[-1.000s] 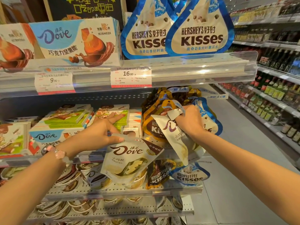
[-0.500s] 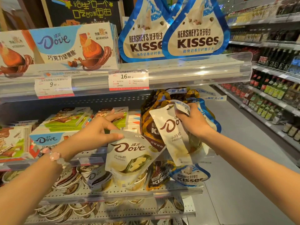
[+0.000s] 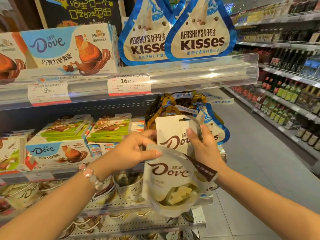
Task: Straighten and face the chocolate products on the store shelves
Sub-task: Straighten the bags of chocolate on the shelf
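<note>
- Front Dove pouch (image 3: 170, 181) is hanging at six o'clock, left hand (image 3: 131, 153) pinching its top edge.
- Rear Dove pouch (image 3: 170, 134), right hand (image 3: 204, 148) gripping it, is sitting at twelve o'clock; squaring both labels forward seems best.
- Kisses bags (image 3: 213, 125) are crowding behind.

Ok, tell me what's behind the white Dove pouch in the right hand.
Behind the upper Dove pouch, held by the right hand, stand gold Kisses bags and a blue-edged Kisses bag. Their lower parts are covered, so how they stand or how many cannot be told.
</note>
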### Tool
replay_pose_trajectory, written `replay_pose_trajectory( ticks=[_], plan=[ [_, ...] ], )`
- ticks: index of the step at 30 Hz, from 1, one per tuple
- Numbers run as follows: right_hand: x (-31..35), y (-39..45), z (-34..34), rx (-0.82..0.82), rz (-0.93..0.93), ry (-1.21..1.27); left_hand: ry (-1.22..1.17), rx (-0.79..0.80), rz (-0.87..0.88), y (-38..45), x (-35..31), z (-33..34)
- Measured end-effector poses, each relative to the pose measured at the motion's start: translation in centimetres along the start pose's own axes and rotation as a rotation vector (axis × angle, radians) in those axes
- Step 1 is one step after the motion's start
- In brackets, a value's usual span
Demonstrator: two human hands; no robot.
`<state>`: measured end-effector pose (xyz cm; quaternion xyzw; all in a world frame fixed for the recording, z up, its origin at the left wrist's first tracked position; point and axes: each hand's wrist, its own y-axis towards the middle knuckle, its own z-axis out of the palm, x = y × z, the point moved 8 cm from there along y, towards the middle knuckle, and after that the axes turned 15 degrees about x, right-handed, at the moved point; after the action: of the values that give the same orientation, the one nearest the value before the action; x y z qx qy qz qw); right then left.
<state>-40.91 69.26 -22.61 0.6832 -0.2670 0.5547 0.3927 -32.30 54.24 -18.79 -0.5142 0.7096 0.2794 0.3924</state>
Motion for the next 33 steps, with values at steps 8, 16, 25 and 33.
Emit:
replay_pose_trajectory(
  ticks=[8,16,25,33],
  plan=[
    [0.2,-0.9,1.4,0.304,0.095,0.188,-0.108,-0.117,-0.050,1.7,0.6,1.1],
    [0.5,0.4,-7.0,-0.197,-0.098,-0.179,-0.068,-0.201,-0.086,1.1,1.0,-0.7],
    [-2.3,6.0,-9.5,-0.147,0.202,-0.873,0.064,-0.166,-0.104,1.1,-0.5,-1.2],
    [-2.4,6.1,-9.7,-0.064,0.218,-0.643,0.056,-0.081,-0.047,1.1,-1.2,-0.6]
  ],
)
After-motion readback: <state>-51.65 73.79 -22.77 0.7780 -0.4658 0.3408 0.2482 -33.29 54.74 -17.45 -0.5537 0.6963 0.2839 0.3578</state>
